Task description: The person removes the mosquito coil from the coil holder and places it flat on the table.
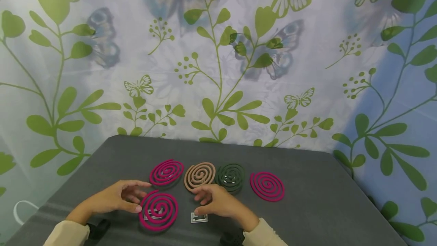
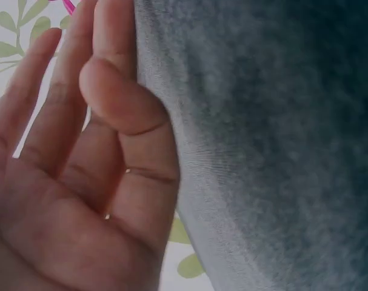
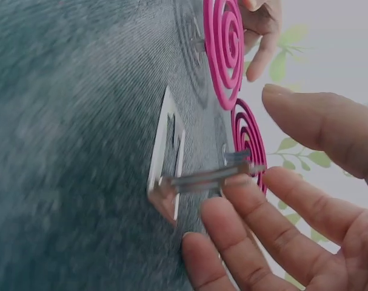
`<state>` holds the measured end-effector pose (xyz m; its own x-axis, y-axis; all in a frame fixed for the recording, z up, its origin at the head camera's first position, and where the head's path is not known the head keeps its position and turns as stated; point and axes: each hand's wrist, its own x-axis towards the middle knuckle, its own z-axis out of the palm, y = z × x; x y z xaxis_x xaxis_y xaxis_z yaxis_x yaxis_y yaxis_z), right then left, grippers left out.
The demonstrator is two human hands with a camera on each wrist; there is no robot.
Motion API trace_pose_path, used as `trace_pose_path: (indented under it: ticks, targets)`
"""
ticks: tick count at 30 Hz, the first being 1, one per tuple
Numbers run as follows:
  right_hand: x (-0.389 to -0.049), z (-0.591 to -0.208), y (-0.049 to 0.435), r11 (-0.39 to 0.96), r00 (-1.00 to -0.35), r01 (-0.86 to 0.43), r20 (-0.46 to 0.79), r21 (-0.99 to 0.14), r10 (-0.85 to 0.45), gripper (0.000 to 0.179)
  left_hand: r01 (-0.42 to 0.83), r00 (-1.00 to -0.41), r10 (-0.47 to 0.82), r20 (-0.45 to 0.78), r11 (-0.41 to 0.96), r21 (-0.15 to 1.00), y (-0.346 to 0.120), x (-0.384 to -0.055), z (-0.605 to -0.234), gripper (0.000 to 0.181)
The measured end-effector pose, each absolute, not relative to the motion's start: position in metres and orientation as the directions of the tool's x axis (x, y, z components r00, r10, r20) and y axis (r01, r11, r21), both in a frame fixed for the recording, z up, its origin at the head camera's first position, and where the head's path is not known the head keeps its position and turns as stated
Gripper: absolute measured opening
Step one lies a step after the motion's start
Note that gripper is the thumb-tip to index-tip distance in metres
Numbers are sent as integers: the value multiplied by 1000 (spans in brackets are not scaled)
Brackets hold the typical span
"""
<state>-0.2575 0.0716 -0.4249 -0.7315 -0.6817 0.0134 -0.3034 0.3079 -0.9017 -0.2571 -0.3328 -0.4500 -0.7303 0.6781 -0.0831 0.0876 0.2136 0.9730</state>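
A pink mosquito coil (image 1: 159, 207) sits raised on a small metal stand at the table's front. Beside its left edge is my left hand (image 1: 119, 198), thumb tip at the rim and fingers loosely bent. The left wrist view shows nothing in that palm. My right hand (image 1: 218, 202) hovers over another thin metal stand (image 1: 199, 218), fingers relaxed and thumb apart. In the right wrist view, this stand's upright prong (image 3: 199, 180) overlaps the fingertips, and nothing lies in the palm.
Behind, in a row, are a pink coil (image 1: 167, 171), a tan coil (image 1: 199, 176), a dark green coil (image 1: 230, 174) and another pink coil (image 1: 268, 184). They lie on a grey cloth-covered table (image 1: 307, 208). A leaf-and-butterfly curtain (image 1: 218, 86) hangs along the back edge.
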Motion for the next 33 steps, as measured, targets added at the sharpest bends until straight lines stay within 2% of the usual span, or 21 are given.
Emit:
trace_pose_path:
  ticks: [5,9,13,15,20,22,25,28,33]
  targets:
    - [-263,-432,65,294,-699,-338,29,-894,-715,57,66,-697,713,-78,172,983,-346,-273,-482,67]
    - [-291,-473,62,262,-660,-345,35,-901,-750,61,6,-699,702,-140,201,980,-356,-287,-506,66]
    - [-314,-510,55,232,-646,-346,52,-909,-761,62,4,-683,714,-154,214,977,-358,-290,-515,69]
    - [-310,-502,51,225,-649,-329,46,-917,-760,62,8,-670,729,-142,199,980,-357,-290,-515,69]
    - [-268,-440,41,254,-705,-206,-36,-945,-708,56,3,-673,722,-159,218,976,-352,-287,-510,69]
    - [-259,-429,38,262,-723,-176,-56,-949,-688,54,15,-679,715,-168,242,970,-353,-288,-513,72]
    - [-260,-430,35,246,-717,-171,-50,-954,-696,55,19,-677,714,-178,259,966,-357,-294,-521,75]
    - [-265,-438,32,228,-684,-202,-30,-953,-729,58,-7,-677,715,-175,232,973,-354,-290,-516,72]
    - [-286,-475,26,196,-659,-218,-4,-956,-752,62,48,-667,739,-94,169,984,-329,-260,-470,68]
